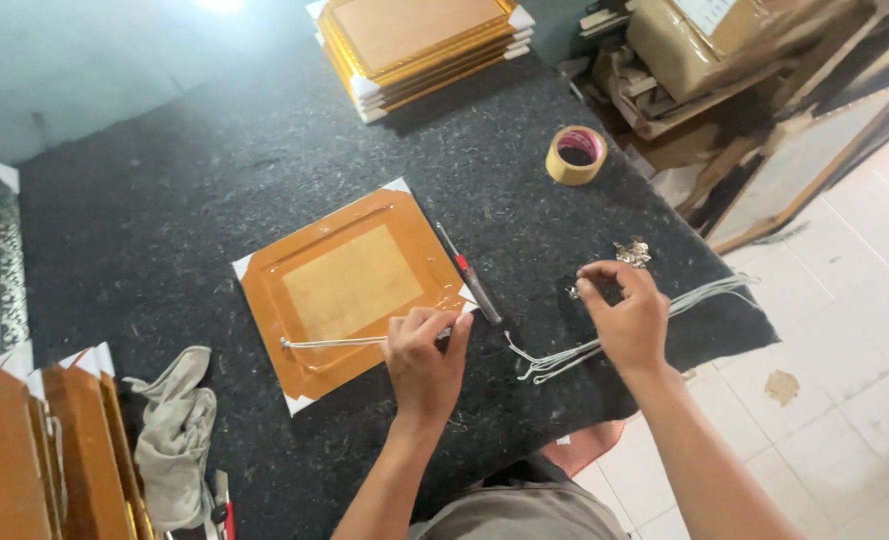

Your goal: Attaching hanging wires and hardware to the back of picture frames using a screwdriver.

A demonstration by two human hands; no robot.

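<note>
On dark grey felt covering the worktable (214, 180), face down, an orange-backed picture frame (349, 285) with white corner protectors, turned slightly askew. Left hand (424, 355) at the frame's lower right edge, fingers curled shut on one end of a pale cord (334, 342) stretched leftward across the backing to the frame's left edge. Just beside that hand, along the frame's right side, a slim screwdriver (472, 278) with a red and black handle. Right hand (626, 312) well apart to the right, thumb and forefinger pinched on something small, too tiny to make out. Under and beside the right hand, a bundle of cut white cords (604, 340) fanned out toward the table's right edge, and a small heap of metal hangers (632, 252) just above. Farther back, a roll of tan tape (576, 155) and a stack of gilt frames (419, 45). At lower left, a crumpled grey rag (176, 430) beside more orange-backed frames (54, 450) standing on edge.
</note>
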